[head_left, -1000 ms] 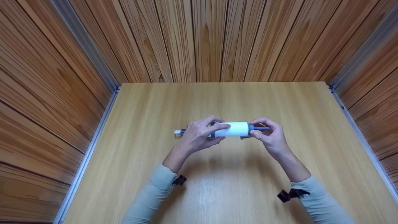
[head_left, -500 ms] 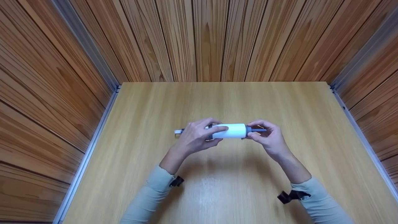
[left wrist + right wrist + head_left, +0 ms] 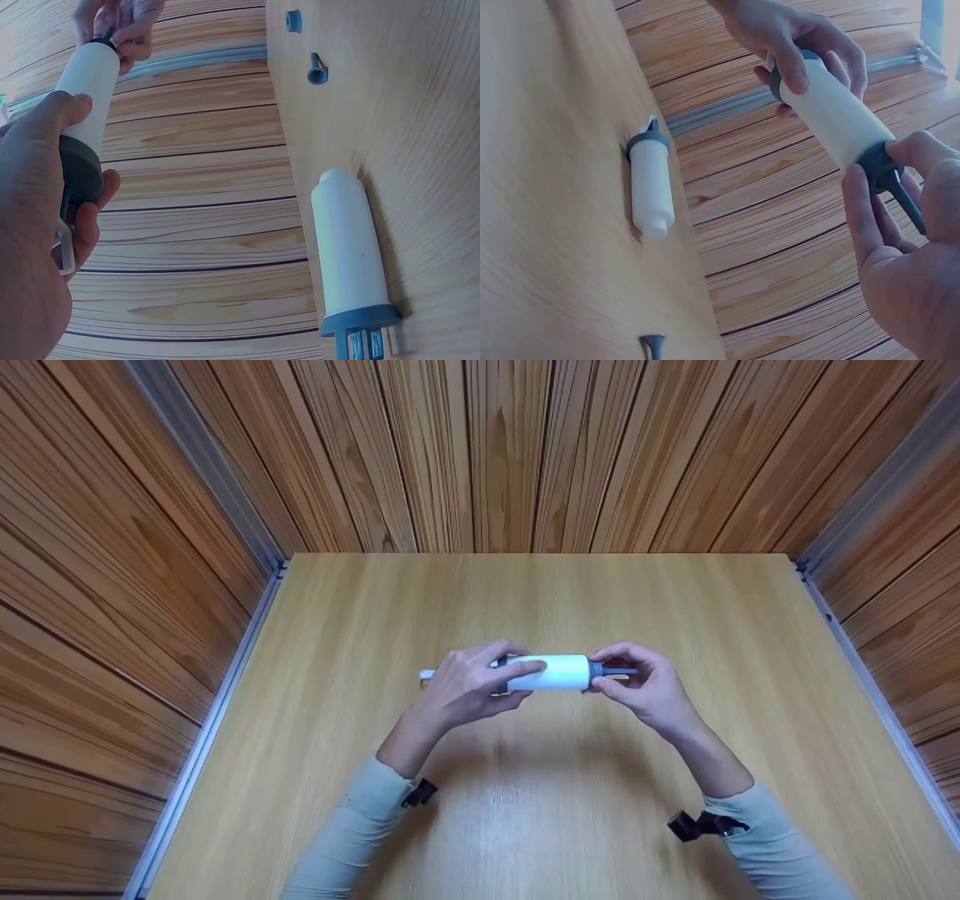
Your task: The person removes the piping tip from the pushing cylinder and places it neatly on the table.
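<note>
My left hand (image 3: 469, 682) grips the collar end of a white syringe (image 3: 559, 672), its thumb lying along the barrel. In the left wrist view, a pale handle (image 3: 66, 244) shows under that hand's fingers. My right hand (image 3: 649, 690) pinches the dark grey cap at the other end, from which a thin nozzle (image 3: 906, 202) points out. Held level across the front of me, the syringe is above the table. A second white syringe (image 3: 651, 184) with a blue-grey collar lies on the tabletop; in the head view the left hand and held syringe mostly cover it.
Two small blue-grey parts lie on the wooden table (image 3: 480, 607) in the left wrist view: a flared nozzle (image 3: 317, 73) and a short round piece (image 3: 293, 21). Wood-plank walls (image 3: 502, 457) with metal edge rails (image 3: 247, 634) enclose the table at the back and sides.
Both hands have drifted slightly left together with the held syringe. The grips look the same, left on the collar end and right on the nozzle cap.
</note>
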### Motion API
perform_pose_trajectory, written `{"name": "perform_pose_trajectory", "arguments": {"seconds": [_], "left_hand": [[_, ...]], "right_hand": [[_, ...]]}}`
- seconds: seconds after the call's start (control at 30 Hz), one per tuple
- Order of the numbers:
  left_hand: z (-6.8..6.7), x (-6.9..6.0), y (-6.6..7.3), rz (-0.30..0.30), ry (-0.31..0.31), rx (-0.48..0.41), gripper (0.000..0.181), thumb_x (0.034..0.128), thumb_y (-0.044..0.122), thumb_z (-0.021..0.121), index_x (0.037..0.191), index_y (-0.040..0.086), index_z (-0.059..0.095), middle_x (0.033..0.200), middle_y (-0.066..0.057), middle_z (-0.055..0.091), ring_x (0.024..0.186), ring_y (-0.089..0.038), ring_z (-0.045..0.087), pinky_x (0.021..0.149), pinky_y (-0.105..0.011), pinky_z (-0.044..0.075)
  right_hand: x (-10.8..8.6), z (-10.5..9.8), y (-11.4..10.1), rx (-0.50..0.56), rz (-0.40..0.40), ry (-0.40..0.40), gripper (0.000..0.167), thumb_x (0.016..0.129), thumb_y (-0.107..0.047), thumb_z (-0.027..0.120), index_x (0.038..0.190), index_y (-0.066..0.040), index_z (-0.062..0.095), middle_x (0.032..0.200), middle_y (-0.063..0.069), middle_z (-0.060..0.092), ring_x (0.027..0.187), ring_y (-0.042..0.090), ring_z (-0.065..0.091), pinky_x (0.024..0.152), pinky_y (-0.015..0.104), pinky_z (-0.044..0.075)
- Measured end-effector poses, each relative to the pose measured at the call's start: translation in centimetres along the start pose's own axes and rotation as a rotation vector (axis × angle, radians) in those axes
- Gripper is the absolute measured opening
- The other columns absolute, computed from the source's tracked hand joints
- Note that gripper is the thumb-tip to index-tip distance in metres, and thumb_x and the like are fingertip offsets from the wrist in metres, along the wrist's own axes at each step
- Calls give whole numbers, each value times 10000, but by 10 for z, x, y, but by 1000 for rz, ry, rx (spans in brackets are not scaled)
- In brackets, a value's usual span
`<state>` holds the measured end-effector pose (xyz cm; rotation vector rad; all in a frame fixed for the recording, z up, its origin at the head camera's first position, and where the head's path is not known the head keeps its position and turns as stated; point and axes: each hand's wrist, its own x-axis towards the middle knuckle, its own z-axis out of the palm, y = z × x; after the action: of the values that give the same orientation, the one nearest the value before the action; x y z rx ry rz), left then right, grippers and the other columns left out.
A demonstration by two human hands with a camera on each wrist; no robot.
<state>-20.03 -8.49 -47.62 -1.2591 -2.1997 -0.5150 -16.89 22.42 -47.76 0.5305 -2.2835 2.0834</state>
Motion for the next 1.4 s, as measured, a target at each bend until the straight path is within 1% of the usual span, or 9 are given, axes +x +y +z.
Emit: {"name": "perform_pose_trajectory", "arguments": {"seconds": [0.1,0.23,0.47,0.73,0.9,1.07,1.23,1.3,1.4], "left_hand": [[-3,1,-1,7,-6,-2,433,959,325,924,1363,283,775,1241,-87,792,962,-242,827,783,-334,709],[-5,1,-2,12,1,-6,416,966,318,916,1356,272,775,1226,-89,790,949,-238,827,768,-334,709],[-7,0,0,16,1,-6,424,960,306,918,1354,272,765,1212,-87,787,928,-228,821,749,-332,705],[-8,-1,1,11,-17,-32,436,970,311,907,1375,263,755,1227,-91,789,942,-230,822,761,-330,703],[-9,-1,3,9,-11,-52,451,960,298,916,1376,250,749,1226,-91,793,935,-230,820,754,-326,701],[-11,-1,5,-11,-6,-66,445,945,290,928,1357,241,765,1219,-90,802,933,-232,823,754,-331,701],[-13,0,6,-22,0,-84,431,943,292,929,1343,226,783,1214,-90,809,928,-233,828,752,-325,700],[-13,1,6,-27,4,-103,423,946,287,925,1340,212,791,1212,-92,812,920,-236,830,744,-324,699],[-12,1,5,-40,11,-136,409,953,277,912,1336,188,800,1210,-95,817,908,-238,832,731,-330,695]], "right_hand": [[2,-1,-1,-39,-39,-39,340,952,171,753,1283,162,677,1192,-67,766,1081,124,766,898,252,691],[5,-2,-1,-38,-64,-76,342,956,174,747,1287,178,656,1175,-76,776,1035,107,781,875,267,699],[5,-1,-3,-59,-67,-58,314,952,137,779,1252,161,689,1144,-83,790,1035,93,783,881,256,695],[1,2,-4,-34,-95,-37,285,937,174,765,1217,174,709,1129,-74,804,1022,80,785,860,245,694],[0,1,-4,-23,-108,-54,285,966,108,788,1230,178,704,1145,-71,802,1020,103,780,883,235,686],[0,1,-3,-4,-120,-76,297,997,54,793,1241,189,692,1160,-67,802,1018,116,787,890,238,687],[0,3,-6,6,-133,-68,270,972,144,759,1226,203,690,1152,-69,805,1006,91,793,871,233,688],[0,3,-7,4,-141,-58,275,948,184,749,1217,203,694,1143,-72,805,1004,72,788,865,223,684],[1,4,-7,-20,-159,-46,292,923,204,755,1211,190,706,1141,-81,800,1003,60,778,867,211,678]]}}
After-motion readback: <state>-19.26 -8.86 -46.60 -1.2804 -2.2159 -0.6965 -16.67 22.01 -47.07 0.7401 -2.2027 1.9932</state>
